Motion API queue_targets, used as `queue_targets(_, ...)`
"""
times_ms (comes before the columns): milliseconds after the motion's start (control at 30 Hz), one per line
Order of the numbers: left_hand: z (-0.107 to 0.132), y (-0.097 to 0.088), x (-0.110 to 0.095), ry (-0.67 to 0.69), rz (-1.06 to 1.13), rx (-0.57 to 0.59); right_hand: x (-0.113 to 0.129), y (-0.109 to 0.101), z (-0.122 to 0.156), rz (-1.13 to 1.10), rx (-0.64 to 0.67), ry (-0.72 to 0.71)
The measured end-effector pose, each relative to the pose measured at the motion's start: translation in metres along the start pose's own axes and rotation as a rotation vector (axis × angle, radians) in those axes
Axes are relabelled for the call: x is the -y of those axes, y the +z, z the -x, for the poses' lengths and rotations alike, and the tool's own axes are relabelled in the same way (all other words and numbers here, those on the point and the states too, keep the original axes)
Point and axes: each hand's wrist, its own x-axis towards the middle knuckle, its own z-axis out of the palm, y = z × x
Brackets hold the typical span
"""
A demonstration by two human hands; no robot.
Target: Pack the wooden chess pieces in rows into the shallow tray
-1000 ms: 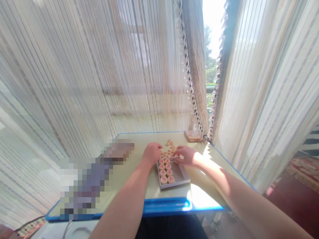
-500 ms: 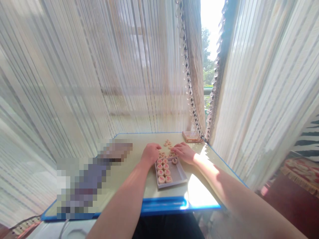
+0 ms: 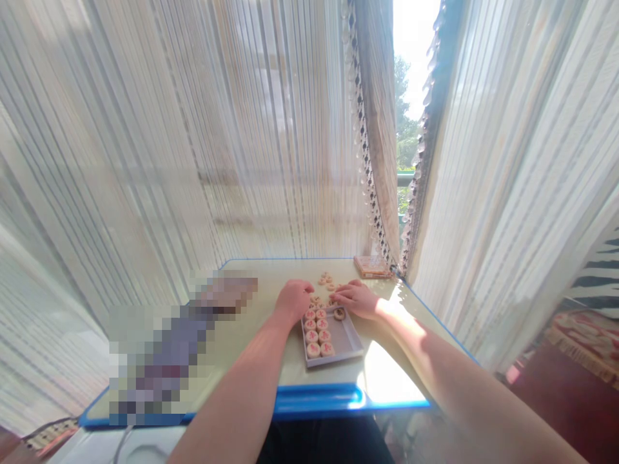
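A shallow, pale plastic tray [image 3: 347, 335] lies on the table, with two columns of round xiangqi pieces [image 3: 323, 324] marked in red along its left side. One dark-marked xiangqi piece [image 3: 339, 314] is in its far right part. My left hand [image 3: 293, 301] is curled at the tray's far left corner; whatever its fingers hold is hidden. Past the tray's far edge, my right hand [image 3: 358, 299] reaches leftward with fingers stretched over a loose piece [image 3: 332, 301]. More loose pieces [image 3: 325, 279] are scattered beyond the hands.
A flat box [image 3: 372, 266] sits at the table's far right corner. The table [image 3: 251, 361] has a blue rim, with a blue groove [image 3: 319, 394] along the near edge. A blurred-out item [image 3: 178, 348] lies on the left. Curtains [image 3: 280, 129] hang behind the table.
My right hand has shifted slightly nearer, its fingertips now over pieces by the tray's far edge. My left hand has barely moved. The pieces in the tray look the same.
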Motion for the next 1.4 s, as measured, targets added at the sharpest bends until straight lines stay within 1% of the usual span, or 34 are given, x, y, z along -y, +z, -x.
queue_targets(133,0.001,0.0,0.001,0.021,-0.014,-0.004,0.002,-0.001,0.002,-0.003,-0.004,-0.001)
queue_targets(233,0.003,-0.001,0.002,0.044,-0.013,-0.016,0.005,-0.003,0.004,-0.038,0.038,-0.001)
queue_targets(333,0.005,0.0,0.003,0.064,-0.014,-0.022,0.009,-0.006,0.005,-0.067,0.057,0.027)
queue_targets(467,0.004,0.0,0.003,0.073,-0.025,-0.013,0.012,-0.007,0.006,-0.077,0.034,0.057)
queue_targets(600,0.004,0.0,0.001,0.061,-0.035,0.01,0.008,-0.002,0.004,-0.077,-0.027,0.107)
queue_targets(700,0.004,-0.001,-0.001,0.043,-0.035,0.004,0.004,0.002,0.004,-0.083,-0.058,0.086)
queue_targets(867,0.006,-0.003,-0.003,0.064,-0.026,-0.001,0.003,0.002,0.003,-0.08,-0.04,0.022)
queue_targets(933,0.006,-0.004,-0.003,0.07,-0.026,0.001,0.004,0.002,0.003,-0.106,-0.073,-0.003)
queue_targets(1033,0.007,-0.005,-0.004,0.091,0.002,-0.023,0.006,0.001,0.003,-0.212,-0.212,0.008)
queue_targets(1100,0.008,-0.005,-0.007,0.108,0.053,-0.056,0.008,0.001,0.003,-0.336,-0.296,0.018)
queue_targets(1200,0.01,-0.004,-0.016,0.14,0.129,-0.087,0.011,0.002,0.002,-0.504,-0.322,0.017)
queue_targets(1333,0.013,-0.004,-0.026,0.199,0.189,-0.038,0.017,0.003,0.0,-0.588,-0.331,0.06)
queue_targets(1400,0.013,-0.006,-0.029,0.225,0.22,-0.019,0.022,0.001,0.001,-0.697,-0.346,0.06)
